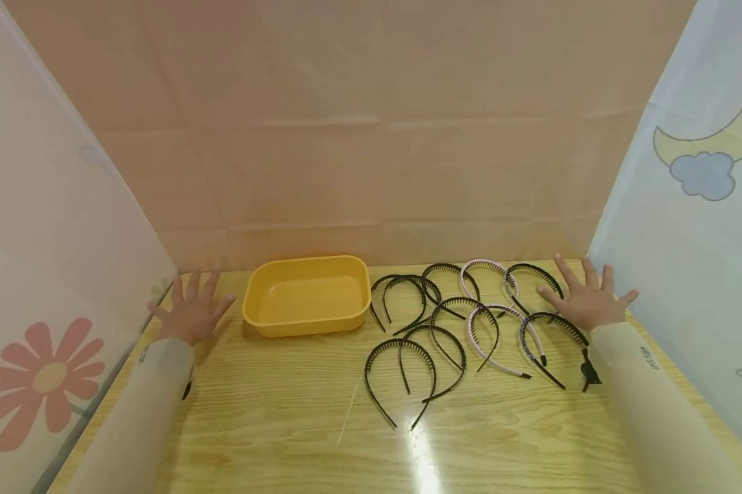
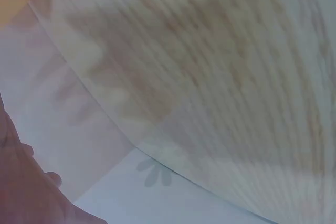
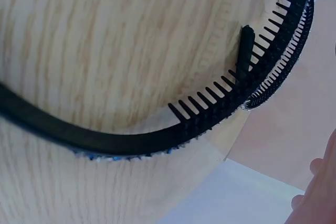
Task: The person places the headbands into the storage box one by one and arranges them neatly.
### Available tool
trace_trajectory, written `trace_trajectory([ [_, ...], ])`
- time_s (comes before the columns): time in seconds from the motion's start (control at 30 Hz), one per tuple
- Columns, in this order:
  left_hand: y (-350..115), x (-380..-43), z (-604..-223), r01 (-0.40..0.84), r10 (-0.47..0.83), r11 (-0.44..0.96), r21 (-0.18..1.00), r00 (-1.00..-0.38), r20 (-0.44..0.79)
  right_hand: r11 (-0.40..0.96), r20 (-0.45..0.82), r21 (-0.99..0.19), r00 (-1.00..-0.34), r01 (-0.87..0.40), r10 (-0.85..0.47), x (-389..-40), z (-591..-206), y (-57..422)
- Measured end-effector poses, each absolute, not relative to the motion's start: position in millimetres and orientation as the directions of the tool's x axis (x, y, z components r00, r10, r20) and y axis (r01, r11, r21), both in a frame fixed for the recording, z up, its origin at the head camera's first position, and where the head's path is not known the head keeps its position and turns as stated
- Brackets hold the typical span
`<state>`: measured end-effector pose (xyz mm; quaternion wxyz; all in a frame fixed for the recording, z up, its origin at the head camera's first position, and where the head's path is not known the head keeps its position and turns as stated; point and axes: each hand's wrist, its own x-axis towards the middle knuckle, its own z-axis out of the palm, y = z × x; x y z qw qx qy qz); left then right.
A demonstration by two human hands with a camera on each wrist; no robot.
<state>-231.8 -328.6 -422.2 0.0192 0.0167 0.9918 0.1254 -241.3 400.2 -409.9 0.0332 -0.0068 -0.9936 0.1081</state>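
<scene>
With fingers spread wide, my left hand is held near the table's left side, holding nothing. A yellow plastic tub stands a little to its right. My right hand, also spread and holding nothing, is at the right end of a group of toothed headbands. Closest to it are a black headband and another black one behind. Two lilac headbands lie among several black ones, some overlapping. In the right wrist view, a black headband with blue sparkle on its outer side fills the foreground.
The wooden table is bounded by a peach backdrop, a left panel with a flower and a right panel with a moon. A small black object lies beside the right sleeve. The tub's inside shows bare.
</scene>
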Motion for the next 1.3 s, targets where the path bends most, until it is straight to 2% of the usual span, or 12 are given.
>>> trace_trajectory([
  [0.47,-310,-219,-402,0.091,0.072,0.959,0.267,-0.994,0.081,0.966,0.053,-0.259,-0.999,-0.021,-0.007,-234,-397,397],
  [0.83,-282,-201,-407,0.235,0.174,0.938,0.253,-0.955,0.24,0.953,0.064,-0.289,-0.995,-0.09,-0.074,-215,-398,401],
  [1.0,-271,-193,-412,0.258,0.205,0.936,0.24,-0.953,0.225,0.951,0.006,-0.287,-0.993,-0.113,-0.116,-212,-404,409],
  [1.3,-262,-187,-420,0.254,0.225,0.936,0.244,-0.964,0.141,0.935,-0.101,-0.346,-0.988,-0.075,-0.116,-208,-409,416],
])
